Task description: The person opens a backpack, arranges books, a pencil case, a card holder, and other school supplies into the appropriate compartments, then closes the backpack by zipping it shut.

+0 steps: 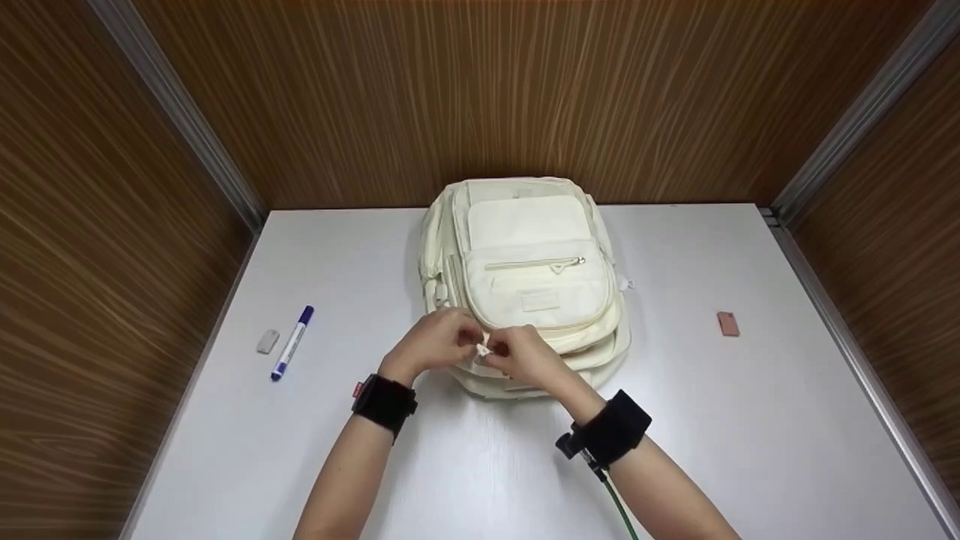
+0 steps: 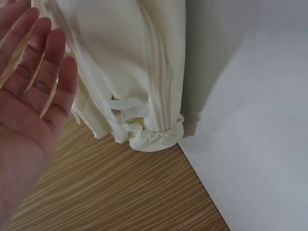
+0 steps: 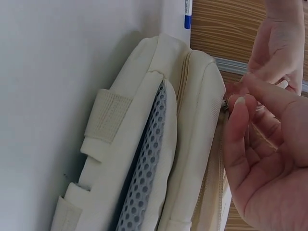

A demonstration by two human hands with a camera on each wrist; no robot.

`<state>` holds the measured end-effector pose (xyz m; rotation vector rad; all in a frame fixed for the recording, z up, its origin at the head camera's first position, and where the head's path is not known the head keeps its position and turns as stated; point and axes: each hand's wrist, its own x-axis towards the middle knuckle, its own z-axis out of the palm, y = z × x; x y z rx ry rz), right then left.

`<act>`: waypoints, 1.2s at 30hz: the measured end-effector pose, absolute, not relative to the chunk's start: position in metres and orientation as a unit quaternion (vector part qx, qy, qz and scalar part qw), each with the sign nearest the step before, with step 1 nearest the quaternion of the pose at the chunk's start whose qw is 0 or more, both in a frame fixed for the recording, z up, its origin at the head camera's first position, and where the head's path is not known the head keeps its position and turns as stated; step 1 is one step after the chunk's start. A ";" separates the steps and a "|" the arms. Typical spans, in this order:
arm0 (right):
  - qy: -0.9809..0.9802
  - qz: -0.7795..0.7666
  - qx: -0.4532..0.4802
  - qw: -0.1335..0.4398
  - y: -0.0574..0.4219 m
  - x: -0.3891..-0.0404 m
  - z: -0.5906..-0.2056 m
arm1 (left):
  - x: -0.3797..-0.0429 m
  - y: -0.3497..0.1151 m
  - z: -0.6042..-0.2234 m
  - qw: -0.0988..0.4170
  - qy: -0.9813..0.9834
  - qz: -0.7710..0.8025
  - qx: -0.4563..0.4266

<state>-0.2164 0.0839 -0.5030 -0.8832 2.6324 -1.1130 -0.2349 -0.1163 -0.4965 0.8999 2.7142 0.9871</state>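
Note:
A cream backpack (image 1: pixel 529 270) lies front side up on the white table. At its near edge both hands meet over a small white zipper pull (image 1: pixel 482 349). My left hand (image 1: pixel 435 341) pinches the pull from the left with thumb and forefinger; in the left wrist view its other fingers (image 2: pixel 42 72) extend beside the bag. From the right, my right hand (image 1: pixel 527 360) pinches at the same spot. Seen from the right wrist, its thumb and forefinger come together at a metal zipper slider (image 3: pixel 224 105) on the bag's edge, partly covered by the fingertips.
To the left lie a blue-capped marker (image 1: pixel 292 343) and a small grey-white block (image 1: pixel 268 341). A small pinkish block (image 1: pixel 727 324) is on the right. Wood-grain panels (image 1: pixel 525 97) wall the table at the back and sides. A green cable (image 1: pixel 621 510) trails from the right wristband.

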 end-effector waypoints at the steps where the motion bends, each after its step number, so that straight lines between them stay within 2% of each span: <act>1: 0.878 -0.372 -0.291 0.075 0.084 -0.216 -0.503 | -0.235 -0.116 -0.499 0.052 0.897 0.318 0.304; 8: 0.850 -0.441 -0.259 0.128 0.088 -0.215 -0.504 | -0.233 -0.114 -0.506 -0.009 0.891 0.297 0.344; 15: 0.880 -0.404 -0.234 0.086 0.089 -0.213 -0.505 | -0.235 -0.112 -0.510 -0.039 0.886 0.286 0.364; 21: 0.884 -0.406 -0.211 0.094 0.089 -0.210 -0.505 | -0.234 -0.111 -0.513 -0.063 0.877 0.288 0.379; 36: 0.910 -0.328 -0.240 0.084 0.098 -0.200 -0.501 | -0.236 -0.114 -0.524 -0.098 0.872 0.283 0.387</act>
